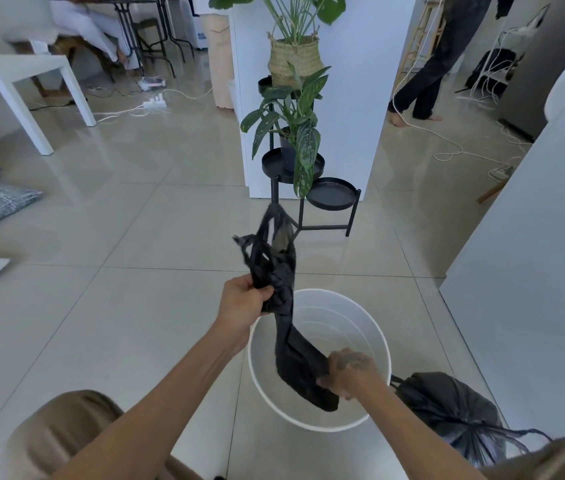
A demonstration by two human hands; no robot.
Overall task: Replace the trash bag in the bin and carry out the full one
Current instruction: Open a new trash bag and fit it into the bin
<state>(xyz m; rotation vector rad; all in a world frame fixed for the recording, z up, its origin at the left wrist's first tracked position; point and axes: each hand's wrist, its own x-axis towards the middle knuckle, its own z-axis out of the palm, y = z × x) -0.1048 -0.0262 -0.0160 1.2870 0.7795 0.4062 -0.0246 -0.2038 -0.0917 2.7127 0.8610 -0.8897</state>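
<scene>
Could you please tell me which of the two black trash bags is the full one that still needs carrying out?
The full bag sits tied shut and bulging on the floor right of the white bin. The other, limp and empty, is stretched between both hands over the bin.

My right hand (347, 374) hides part of the full bag (454, 410) (its tied top blurs); the bottom edge cuts it.

Bright daylight, glossy glare, fisheye edges
</scene>
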